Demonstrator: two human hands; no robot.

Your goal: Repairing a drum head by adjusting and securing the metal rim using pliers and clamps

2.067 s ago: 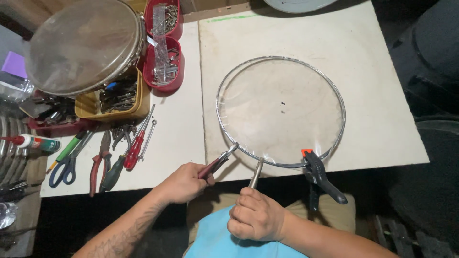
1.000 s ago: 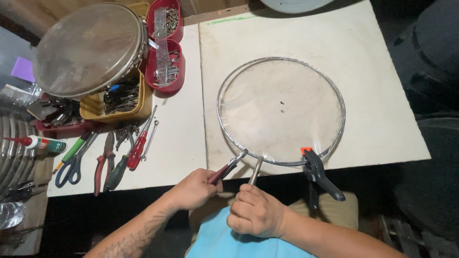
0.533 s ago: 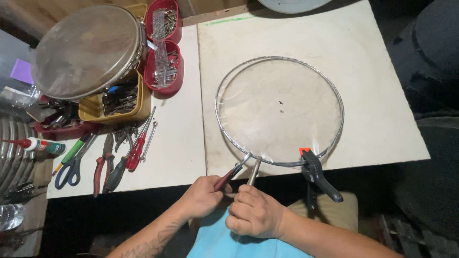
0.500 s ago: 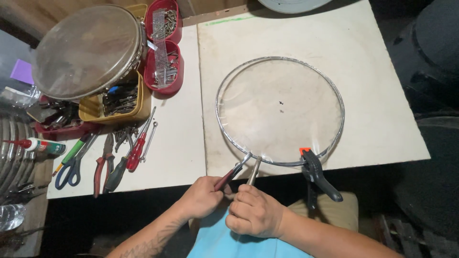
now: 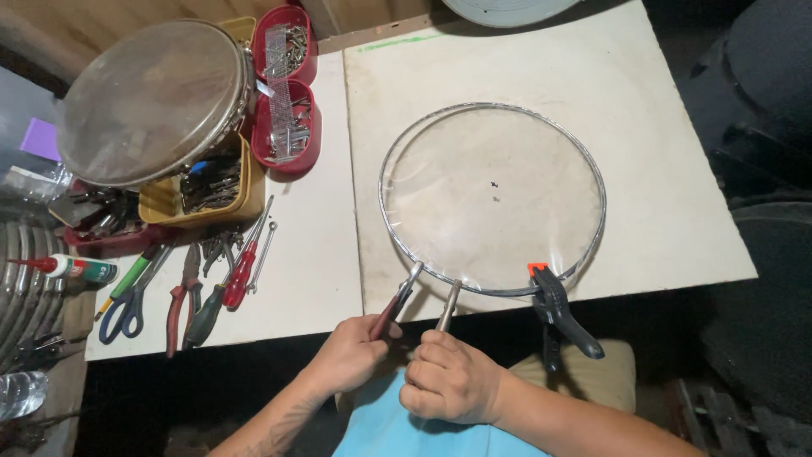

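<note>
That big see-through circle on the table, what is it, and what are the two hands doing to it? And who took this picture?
The picture comes from a camera worn on a person's head, looking down at that person's own two hands. There is no machine here.

The circle is a metal hoop with a clear skin stretched inside it, like a drum head. It lies on a pale board. A black spring clamp with an orange tip pinches its near edge.

The left hand holds red-handled pliers that bite the hoop's edge. The right hand holds a second metal tool, also at that edge; I cannot tell what kind it is.

To the left are screwdrivers, scissors, red trays of small metal parts and another round drum frame.
</note>
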